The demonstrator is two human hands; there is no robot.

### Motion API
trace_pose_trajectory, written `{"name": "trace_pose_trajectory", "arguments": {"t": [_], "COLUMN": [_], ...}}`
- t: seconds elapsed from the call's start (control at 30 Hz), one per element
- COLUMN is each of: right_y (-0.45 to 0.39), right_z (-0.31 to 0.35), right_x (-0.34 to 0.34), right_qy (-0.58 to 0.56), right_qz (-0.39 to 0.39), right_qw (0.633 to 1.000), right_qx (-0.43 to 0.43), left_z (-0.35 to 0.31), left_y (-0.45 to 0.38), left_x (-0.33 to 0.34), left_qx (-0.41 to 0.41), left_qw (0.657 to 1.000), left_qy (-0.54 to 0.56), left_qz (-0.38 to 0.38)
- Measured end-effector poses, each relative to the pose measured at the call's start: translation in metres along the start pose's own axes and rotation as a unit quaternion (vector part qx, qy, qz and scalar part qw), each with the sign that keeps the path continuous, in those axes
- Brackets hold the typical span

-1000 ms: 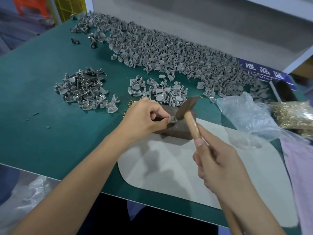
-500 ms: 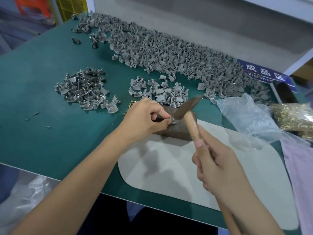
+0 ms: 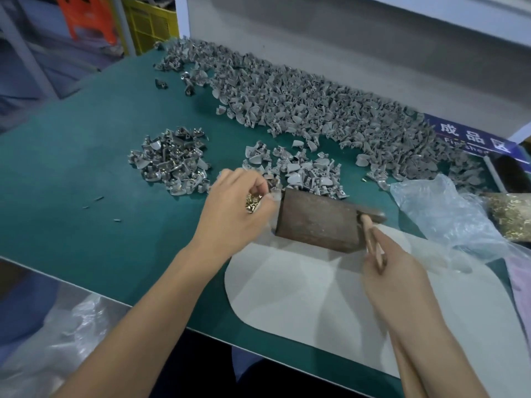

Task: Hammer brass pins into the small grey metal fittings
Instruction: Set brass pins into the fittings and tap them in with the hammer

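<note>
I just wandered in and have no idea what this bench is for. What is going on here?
A person is fitting brass pins into small grey fittings at a green table. Right now no blow is being struck: the right hand holds the hammer with its head lying low beside the brown block. The left hand sits just left of the block, with brass pins showing at its fingers. A long heap of fittings lies along the back, with two smaller piles nearer.

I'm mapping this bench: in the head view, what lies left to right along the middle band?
Small heap of grey metal fittings → left hand holding brass pins → brown block → wooden-handled hammer → clear plastic bag
</note>
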State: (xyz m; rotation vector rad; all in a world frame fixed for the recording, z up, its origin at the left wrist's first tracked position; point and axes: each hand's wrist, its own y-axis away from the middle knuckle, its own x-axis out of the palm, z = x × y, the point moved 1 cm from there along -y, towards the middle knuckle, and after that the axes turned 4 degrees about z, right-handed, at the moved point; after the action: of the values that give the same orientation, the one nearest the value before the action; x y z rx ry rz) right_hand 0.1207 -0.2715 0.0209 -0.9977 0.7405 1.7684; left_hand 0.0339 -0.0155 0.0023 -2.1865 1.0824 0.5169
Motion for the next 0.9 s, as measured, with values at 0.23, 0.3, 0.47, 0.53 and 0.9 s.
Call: {"name": "trace_pose_trajectory", "arguments": {"t": [0.23, 0.3, 0.47, 0.53, 0.9], "right_y": [-0.016, -0.023, -0.027, -0.029, -0.058], "right_z": [0.021, 0.029, 0.064, 0.072, 0.072], "right_x": [-0.013, -0.011, 0.007, 0.015, 0.051], "right_qy": [0.198, 0.153, 0.055, 0.038, 0.044], "right_qz": [-0.017, -0.067, -0.174, -0.189, -0.109], "right_qw": [0.980, 0.986, 0.978, 0.971, 0.960], "right_qx": [0.020, 0.008, -0.104, -0.142, -0.255], "left_z": [0.047, 0.051, 0.053, 0.058, 0.039], "left_y": [0.004, 0.006, -0.002, -0.006, 0.001], "left_x": [-0.038, -0.040, -0.039, -0.043, -0.038], "left_qx": [-0.087, -0.079, -0.058, -0.081, -0.002], "left_qw": [0.987, 0.986, 0.970, 0.963, 0.968], "left_qy": [-0.132, -0.146, -0.234, -0.258, -0.239], "left_qz": [-0.024, -0.014, -0.014, -0.015, 0.077]}}
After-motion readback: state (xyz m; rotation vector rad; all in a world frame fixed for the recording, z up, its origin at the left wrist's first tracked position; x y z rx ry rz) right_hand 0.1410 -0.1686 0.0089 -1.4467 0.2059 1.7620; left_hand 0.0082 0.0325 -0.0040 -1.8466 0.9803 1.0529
